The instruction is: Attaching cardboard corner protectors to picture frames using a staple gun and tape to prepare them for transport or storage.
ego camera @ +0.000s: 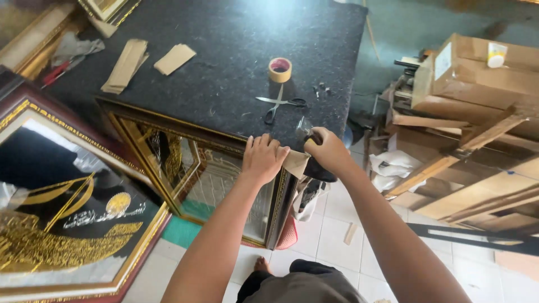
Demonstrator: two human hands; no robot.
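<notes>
My left hand [263, 157] lay flat, pressing cardboard corner piece [294, 161] onto gilt frame [191, 168]; right hand [327, 150] gripped tape tool [312, 138]. One corner covered, untaped; others seemed bare.

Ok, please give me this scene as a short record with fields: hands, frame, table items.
left hand: left hand pressing a brown cardboard piece onto the corner of the gold picture frame
right hand: right hand gripping a dark object, kind unclear
table items: tape roll, scissors, cardboard strips
surface: dark table
</notes>
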